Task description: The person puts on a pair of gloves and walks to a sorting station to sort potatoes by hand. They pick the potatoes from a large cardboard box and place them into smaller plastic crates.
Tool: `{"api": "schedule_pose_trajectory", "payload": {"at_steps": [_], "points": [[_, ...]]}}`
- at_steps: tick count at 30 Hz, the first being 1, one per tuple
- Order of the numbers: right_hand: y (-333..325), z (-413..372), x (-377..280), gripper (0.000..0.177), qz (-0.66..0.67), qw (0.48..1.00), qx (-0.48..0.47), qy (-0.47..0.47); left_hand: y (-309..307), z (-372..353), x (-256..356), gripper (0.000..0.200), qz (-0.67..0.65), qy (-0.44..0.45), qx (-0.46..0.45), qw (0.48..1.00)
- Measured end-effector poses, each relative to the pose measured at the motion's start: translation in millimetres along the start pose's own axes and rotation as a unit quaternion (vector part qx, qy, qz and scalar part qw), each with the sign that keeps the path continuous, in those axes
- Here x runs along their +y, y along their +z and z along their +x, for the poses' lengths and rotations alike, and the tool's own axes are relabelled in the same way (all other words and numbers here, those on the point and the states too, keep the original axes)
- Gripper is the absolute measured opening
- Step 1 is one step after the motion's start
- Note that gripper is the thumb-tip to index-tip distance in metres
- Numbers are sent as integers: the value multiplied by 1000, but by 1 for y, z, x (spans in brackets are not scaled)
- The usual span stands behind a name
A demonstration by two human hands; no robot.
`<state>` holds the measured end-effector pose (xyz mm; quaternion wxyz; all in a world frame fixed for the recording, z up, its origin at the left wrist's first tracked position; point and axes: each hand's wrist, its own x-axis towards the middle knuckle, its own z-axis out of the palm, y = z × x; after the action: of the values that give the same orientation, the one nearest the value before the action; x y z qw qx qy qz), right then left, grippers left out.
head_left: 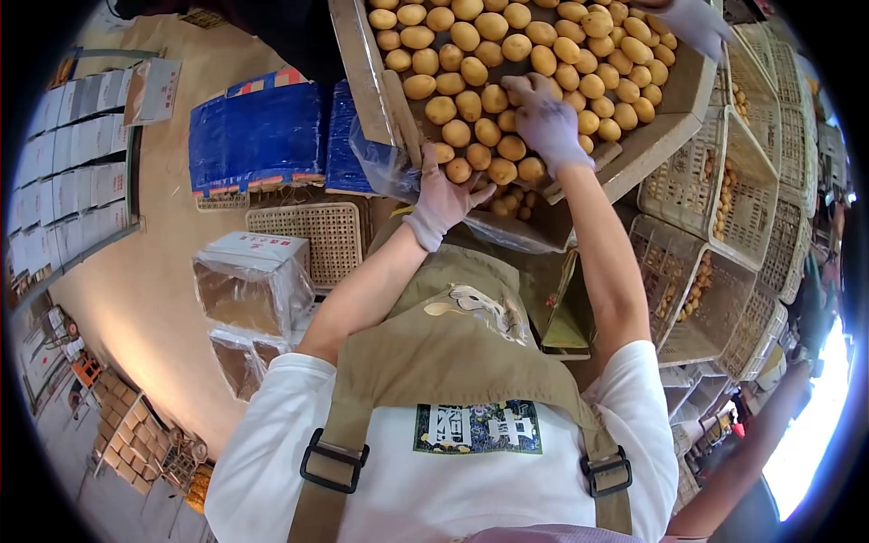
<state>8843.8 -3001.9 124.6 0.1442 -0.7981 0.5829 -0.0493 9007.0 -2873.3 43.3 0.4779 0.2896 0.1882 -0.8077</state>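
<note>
Many yellow-orange oval fruits lie spread over a wooden-sided sorting tray in front of me. My right hand, in a pale thin glove, reaches over the fruits with its fingers stretched out and touching or just above them. At the tray's near edge is my left hand, also gloved, its fingers and thumb spread beside the nearest fruits. No fruit shows in its grasp. More fruits sit lower down, below the front opening, partly hidden by my left hand and the tray.
Stacked plastic crates, some holding fruit, stand at the right. On the left are blue-covered boxes, a tan crate and a plastic-lined carton. Another person's gloved hand is at the tray's far right corner.
</note>
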Motion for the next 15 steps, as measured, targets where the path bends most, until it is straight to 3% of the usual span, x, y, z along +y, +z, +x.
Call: {"api": "schedule_pose_trajectory", "payload": {"at_steps": [1,3,6,8,9,11,13,14,15], "points": [[-6,-23,1,40,103,990,89,-24,-2,0,2,76,11,-4,-20,1000],[-28,-82,-5,44,156,956,245,-49,-3,1,4,77,19,-6,-37,999],[-18,-212,36,54,210,927,307,54,-6,1,2,79,7,-10,-36,999],[-10,-290,67,56,92,946,254,179,-2,-1,4,80,7,-12,-36,999],[-10,-318,80,55,-8,955,147,258,1,-1,4,81,8,-13,-37,999],[7,-335,85,48,-119,911,149,366,2,-2,3,82,7,-27,-36,999],[-17,-251,27,40,-10,950,252,187,-4,-2,2,83,8,-25,-54,998],[-15,-210,-4,38,82,947,278,139,-10,-1,0,83,11,-21,-75,997],[-14,-174,-29,42,74,961,264,24,-10,4,1,83,13,-15,-101,995]]}}
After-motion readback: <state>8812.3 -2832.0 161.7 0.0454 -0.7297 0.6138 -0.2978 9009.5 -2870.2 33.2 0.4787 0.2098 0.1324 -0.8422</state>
